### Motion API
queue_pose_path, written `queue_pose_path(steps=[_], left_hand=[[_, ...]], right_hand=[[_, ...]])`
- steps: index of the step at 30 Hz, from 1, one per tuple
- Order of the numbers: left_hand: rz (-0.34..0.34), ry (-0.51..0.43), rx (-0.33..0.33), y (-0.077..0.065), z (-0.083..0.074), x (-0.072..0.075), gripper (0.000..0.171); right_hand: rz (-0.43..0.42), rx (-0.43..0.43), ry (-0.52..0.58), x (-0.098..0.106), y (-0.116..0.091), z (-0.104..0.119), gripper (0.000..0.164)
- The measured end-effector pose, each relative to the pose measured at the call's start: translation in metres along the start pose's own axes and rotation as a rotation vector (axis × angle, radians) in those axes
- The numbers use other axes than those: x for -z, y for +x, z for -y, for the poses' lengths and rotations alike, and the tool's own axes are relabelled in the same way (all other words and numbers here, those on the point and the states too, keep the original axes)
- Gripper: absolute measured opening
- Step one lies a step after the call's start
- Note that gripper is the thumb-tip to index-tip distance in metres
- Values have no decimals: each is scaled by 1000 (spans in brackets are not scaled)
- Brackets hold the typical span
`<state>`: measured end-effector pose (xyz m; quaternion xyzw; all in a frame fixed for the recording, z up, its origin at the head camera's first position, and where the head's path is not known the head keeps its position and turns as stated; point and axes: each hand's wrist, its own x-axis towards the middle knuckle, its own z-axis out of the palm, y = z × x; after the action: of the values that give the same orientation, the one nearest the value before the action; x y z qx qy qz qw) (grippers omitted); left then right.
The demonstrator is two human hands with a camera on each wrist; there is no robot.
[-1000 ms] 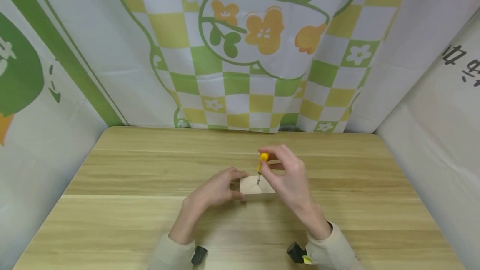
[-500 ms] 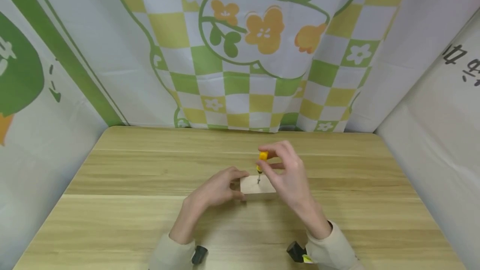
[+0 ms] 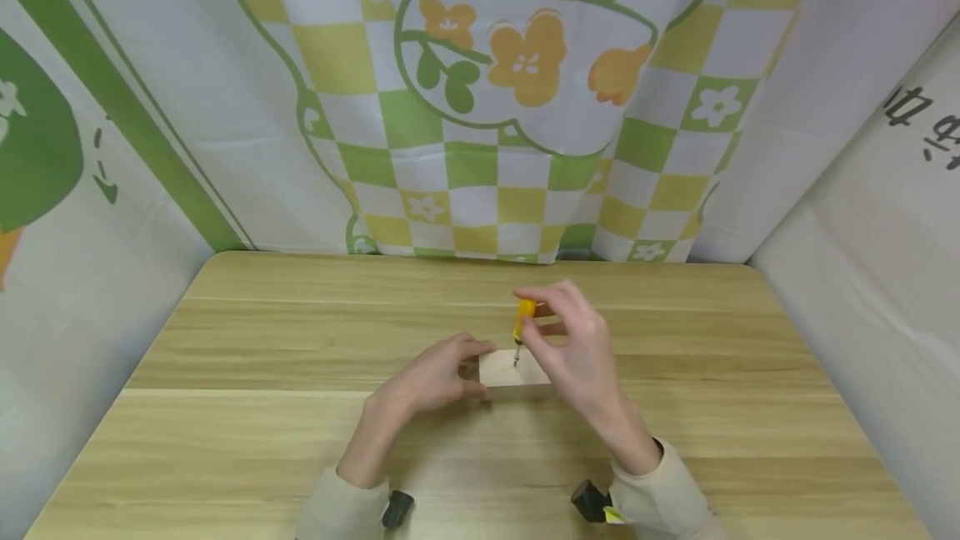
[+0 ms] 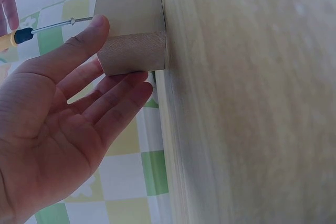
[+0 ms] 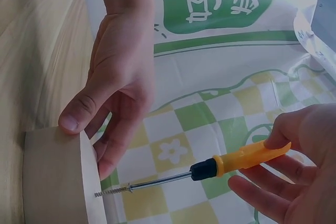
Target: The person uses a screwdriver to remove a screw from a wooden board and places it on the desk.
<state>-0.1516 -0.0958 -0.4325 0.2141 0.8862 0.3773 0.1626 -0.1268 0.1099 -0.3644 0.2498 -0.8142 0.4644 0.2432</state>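
A pale wooden block (image 3: 501, 368) lies on the table, its flat top facing up. My left hand (image 3: 433, 375) grips its left end, thumb on the near side and fingers on the far side. A screw (image 5: 113, 191) stands upright with its tip at the block's top face, most of its thread exposed. The screwdriver (image 5: 247, 158), with yellow handle, black collar and thin steel shaft, meets the screw head. My right hand (image 3: 577, 348) pinches the yellow handle between thumb and fingers from above. In the left wrist view the screw (image 4: 81, 20) appears beside my left thumb.
The wood-grain table (image 3: 262, 440) runs back to a checked, flower-printed curtain (image 3: 472, 165). White printed sheets (image 3: 862, 257) hang at both sides. A black wrist device (image 3: 591, 502) sits at the right sleeve, and another (image 3: 397, 509) at the left sleeve.
My right fingers have shifted slightly up and around the screwdriver handle, which shows at a slightly different turn. The block and my left hand stay in place.
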Motion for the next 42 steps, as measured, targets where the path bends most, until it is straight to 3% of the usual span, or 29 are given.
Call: queue_pose_path(steps=[7, 16, 26, 30, 42], left_hand=[[-3, 5, 9, -1, -1, 1, 66], [1, -7, -13, 0, 0, -2, 65], [-6, 5, -13, 3, 2, -2, 65], [-2, 3, -13, 3, 2, -2, 64], [3, -1, -15, 1, 1, 0, 64]], right_hand=[[34, -1, -20, -1, 2, 0, 33], [14, -1, -86, -1, 0, 2, 30], [60, -97, -62, 0, 1, 7, 37], [74, -74, -66, -1, 1, 8, 33], [-1, -6, -101, -2, 1, 6, 28]])
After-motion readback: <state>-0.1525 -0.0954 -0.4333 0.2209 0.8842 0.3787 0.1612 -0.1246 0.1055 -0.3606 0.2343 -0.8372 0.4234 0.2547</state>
